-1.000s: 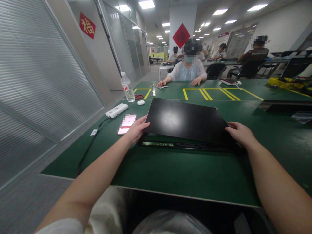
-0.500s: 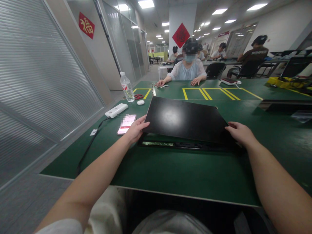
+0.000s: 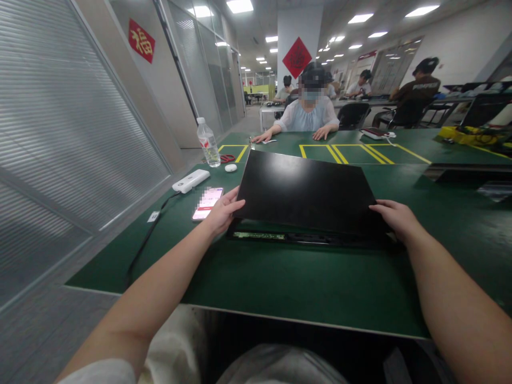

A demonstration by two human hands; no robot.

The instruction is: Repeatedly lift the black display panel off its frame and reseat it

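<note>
Head view: the wearer's left hand (image 3: 224, 212) has its fingers closed on the left edge of a black panel (image 3: 304, 192), thumb laid over the face and the other fingers partly hidden behind the edge; the right hand (image 3: 394, 217) pinches the right edge of the same panel, thumb and forefinger nearly together, its lower fingers too dark to make out. Between the two hands, the panel sits tilted above a black frame (image 3: 320, 240); a gap shows between them at the near left, while at the near right one cannot tell whether they touch; a green circuit strip (image 3: 259, 236) runs along the left part of the frame's near side. Beneath it all is a green tabletop (image 3: 304, 282); just left of the left hand lies a phone (image 3: 210, 198) with its screen lit; farther left is a white power bank (image 3: 192, 181), a black cable (image 3: 144, 250) trailing from it toward the near edge; beyond the phone are a small white case (image 3: 231, 168), red-handled scissors (image 3: 228, 158) and an upright water bottle (image 3: 208, 144). Yellow tape (image 3: 304, 154) marks boxes on the far part; past it sits a co-worker (image 3: 306, 118), both hands resting on the surface; at the far right is a white device (image 3: 379, 134) with a cord.
</note>
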